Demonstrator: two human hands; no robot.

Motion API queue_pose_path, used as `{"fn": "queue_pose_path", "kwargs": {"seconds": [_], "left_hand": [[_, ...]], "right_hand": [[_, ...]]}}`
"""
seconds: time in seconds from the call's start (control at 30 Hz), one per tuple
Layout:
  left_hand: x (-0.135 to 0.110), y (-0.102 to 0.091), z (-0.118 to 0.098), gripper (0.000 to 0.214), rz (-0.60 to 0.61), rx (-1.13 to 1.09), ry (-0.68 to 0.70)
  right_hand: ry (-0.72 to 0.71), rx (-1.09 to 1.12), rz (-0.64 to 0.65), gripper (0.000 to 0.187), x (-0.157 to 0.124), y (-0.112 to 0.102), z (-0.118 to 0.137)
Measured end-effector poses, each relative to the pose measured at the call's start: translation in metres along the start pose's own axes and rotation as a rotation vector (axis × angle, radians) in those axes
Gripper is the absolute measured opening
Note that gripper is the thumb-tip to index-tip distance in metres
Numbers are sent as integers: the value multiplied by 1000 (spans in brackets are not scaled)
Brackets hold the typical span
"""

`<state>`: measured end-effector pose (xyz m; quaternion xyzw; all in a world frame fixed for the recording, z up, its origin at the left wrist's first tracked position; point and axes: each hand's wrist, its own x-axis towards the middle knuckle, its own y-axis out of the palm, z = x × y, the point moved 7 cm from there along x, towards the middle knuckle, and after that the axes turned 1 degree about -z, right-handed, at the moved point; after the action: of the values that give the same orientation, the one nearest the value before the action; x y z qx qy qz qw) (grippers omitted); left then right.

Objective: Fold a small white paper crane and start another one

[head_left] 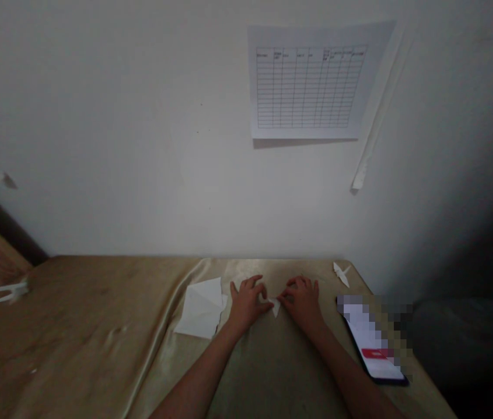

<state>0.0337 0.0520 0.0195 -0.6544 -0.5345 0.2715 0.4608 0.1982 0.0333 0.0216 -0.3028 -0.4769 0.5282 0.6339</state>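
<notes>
Between my two hands, over the cloth-covered table, is a small piece of folded white paper [275,307] with a point toward me. My left hand [250,299] pinches its left side between thumb and forefinger, the other fingers raised. On the opposite side, my right hand [302,298] grips the paper's right edge with its fingertips. Left of my left hand lie creased white paper sheets [199,307] with a torn right edge. A folded white paper crane [341,274] rests beyond my right hand, near the table's right edge.
A phone [372,340] with a lit, partly blurred screen lies right of my right forearm. Golden cloth [98,349] with a raised fold covers the table. White paper scraps [10,291] sit far left. A printed table sheet [310,87] hangs on the wall behind.
</notes>
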Motion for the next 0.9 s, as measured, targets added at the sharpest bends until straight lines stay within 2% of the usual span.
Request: {"fn": "queue_pose_path", "kwargs": {"seconds": [0.17, 0.37, 0.57, 0.9], "left_hand": [[0, 0, -2, 15, 6, -13, 29], [0, 1, -2, 21, 33, -15, 31], [1, 3, 1, 25, 54, 7, 20], [0, 5, 2, 25, 14, -2, 73]], "right_hand": [[0, 14, -40, 18, 2, 4, 1], [14, 1, -57, 14, 4, 8, 3], [-29, 59, -8, 14, 4, 9, 4], [-79, 120, 60, 17, 4, 15, -9]]}}
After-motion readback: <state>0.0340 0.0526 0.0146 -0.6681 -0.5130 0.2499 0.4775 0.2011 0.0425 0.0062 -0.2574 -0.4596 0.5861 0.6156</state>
